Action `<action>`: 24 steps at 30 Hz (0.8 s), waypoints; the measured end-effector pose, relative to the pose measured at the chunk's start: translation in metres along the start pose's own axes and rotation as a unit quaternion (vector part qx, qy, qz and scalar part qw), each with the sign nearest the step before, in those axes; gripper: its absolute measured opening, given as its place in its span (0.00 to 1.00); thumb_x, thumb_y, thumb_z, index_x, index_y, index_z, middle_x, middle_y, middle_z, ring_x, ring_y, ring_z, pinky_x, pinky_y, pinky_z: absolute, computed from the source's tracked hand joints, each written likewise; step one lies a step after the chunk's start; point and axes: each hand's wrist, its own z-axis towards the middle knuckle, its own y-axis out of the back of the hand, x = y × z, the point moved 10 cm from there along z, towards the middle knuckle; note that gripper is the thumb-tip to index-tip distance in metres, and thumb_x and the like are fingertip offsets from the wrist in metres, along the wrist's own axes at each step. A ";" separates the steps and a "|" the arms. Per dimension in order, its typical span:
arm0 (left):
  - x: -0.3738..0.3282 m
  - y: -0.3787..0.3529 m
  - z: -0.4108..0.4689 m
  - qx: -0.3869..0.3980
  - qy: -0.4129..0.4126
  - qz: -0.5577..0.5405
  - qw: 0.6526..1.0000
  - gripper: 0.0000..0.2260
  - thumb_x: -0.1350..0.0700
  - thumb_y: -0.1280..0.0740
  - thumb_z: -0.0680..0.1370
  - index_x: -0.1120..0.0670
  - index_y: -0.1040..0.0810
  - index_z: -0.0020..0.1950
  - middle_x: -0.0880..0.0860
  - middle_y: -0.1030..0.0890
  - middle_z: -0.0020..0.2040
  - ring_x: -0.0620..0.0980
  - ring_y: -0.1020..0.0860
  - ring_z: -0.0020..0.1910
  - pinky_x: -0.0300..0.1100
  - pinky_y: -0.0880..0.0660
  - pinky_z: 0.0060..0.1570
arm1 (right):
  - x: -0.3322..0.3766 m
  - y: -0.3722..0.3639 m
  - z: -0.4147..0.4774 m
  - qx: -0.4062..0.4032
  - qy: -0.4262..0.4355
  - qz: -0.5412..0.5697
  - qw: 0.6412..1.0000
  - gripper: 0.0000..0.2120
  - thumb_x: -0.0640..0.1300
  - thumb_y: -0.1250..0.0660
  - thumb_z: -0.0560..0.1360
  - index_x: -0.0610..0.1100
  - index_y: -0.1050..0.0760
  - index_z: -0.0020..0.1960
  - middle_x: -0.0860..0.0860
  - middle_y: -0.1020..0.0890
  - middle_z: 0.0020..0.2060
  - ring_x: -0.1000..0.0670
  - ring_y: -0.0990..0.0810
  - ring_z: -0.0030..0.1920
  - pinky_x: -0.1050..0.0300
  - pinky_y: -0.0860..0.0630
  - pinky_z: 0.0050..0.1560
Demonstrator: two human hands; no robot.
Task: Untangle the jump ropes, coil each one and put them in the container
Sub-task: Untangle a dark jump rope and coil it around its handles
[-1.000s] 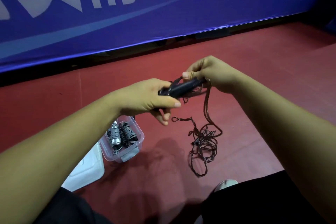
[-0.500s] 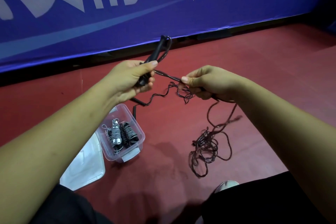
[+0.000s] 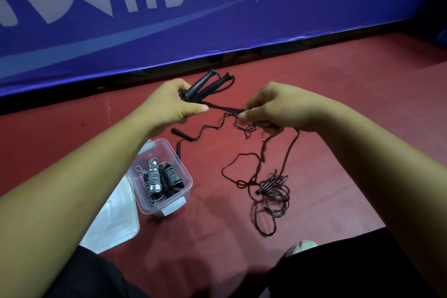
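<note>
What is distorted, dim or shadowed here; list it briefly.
Head view: the wide-angle lens bows the blue banner along its lower edge; diffuse shadows darken the red floor; the frame's bottom is dim; the tangled rope and container are fairly sharp.

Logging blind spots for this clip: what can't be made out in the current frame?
Head view, all:
- Handles: lower ends hidden inside the left hand.
- Cord: the pinched spot is covered by the right hand.
- Floor tangle: strands too thin and overlapped to count ropes.
- Container: coils overlap, number unclear.
- Lid: partly behind the left forearm.
</note>
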 end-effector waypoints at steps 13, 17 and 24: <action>-0.017 -0.069 -0.032 0.140 -0.100 0.361 0.917 0.20 0.31 0.29 0.67 0.44 0.22 0.46 0.45 0.21 0.37 0.44 0.23 0.36 0.42 0.29 0.36 | 0.056 0.028 -0.016 -0.207 0.204 -0.159 0.944 0.11 0.53 0.28 0.75 0.45 0.15 0.45 0.49 0.17 0.34 0.52 0.23 0.32 0.60 0.29 0.33; -0.027 -0.085 -0.045 0.206 -0.149 0.331 0.909 0.10 0.43 0.28 0.74 0.41 0.29 0.45 0.41 0.24 0.37 0.34 0.26 0.34 0.29 0.34 0.32 | 0.039 0.040 -0.007 -0.239 0.184 -0.166 0.939 0.14 0.55 0.26 0.71 0.45 0.14 0.44 0.49 0.15 0.36 0.52 0.21 0.35 0.56 0.27 0.37; -0.037 -0.089 -0.058 0.262 -0.162 0.159 0.938 0.11 0.59 0.27 0.75 0.52 0.26 0.54 0.54 0.17 0.38 0.52 0.20 0.32 0.43 0.25 0.31 | 0.014 0.045 0.008 -0.205 0.151 -0.102 0.962 0.15 0.54 0.24 0.70 0.41 0.15 0.43 0.52 0.17 0.33 0.57 0.21 0.34 0.62 0.27 0.34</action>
